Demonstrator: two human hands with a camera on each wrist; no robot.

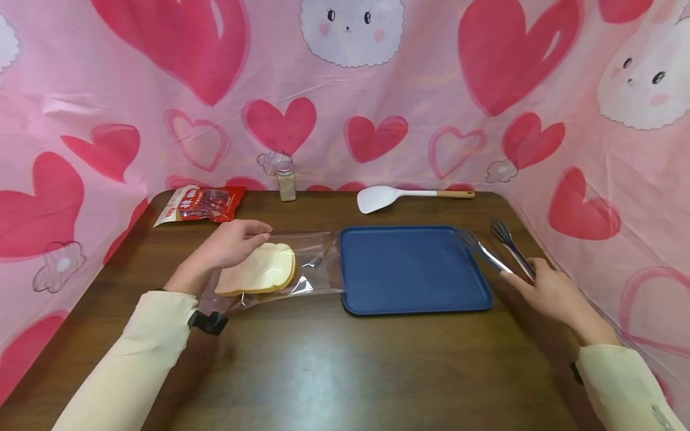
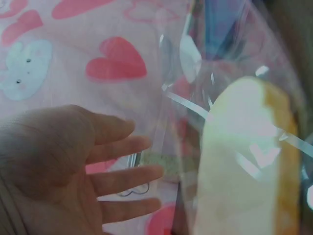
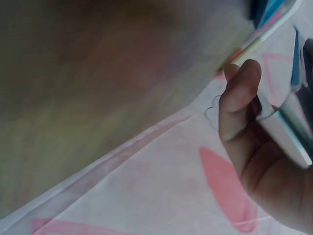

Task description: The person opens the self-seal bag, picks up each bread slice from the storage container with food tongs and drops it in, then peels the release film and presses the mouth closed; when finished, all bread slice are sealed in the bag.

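Two metal tongs arms, spread apart with dark slotted heads, make up the tongs [image 1: 520, 256], which my right hand [image 1: 557, 296] grips by the handle end. In the right wrist view, my thumb and fingers curl around the tongs [image 3: 286, 134]. Sliced bread [image 1: 266, 272] lies in a clear plastic bag [image 1: 320, 263] on the table. My left hand [image 1: 229, 244] is over the bag's left part, its fingers extended and holding nothing. From the left wrist, those fingers [image 2: 129, 182] appear spread beside the bagged bread [image 2: 239, 161]; whether they touch the plastic, I cannot tell.
A blue tray [image 1: 412, 269] sits right of the bag, its right edge near the tongs. Farther back are a red snack packet [image 1: 207, 203], a small spice jar [image 1: 286, 184] and a white spatula [image 1: 380, 197] with a wooden handle end. Heart-patterned cloth surrounds the table.
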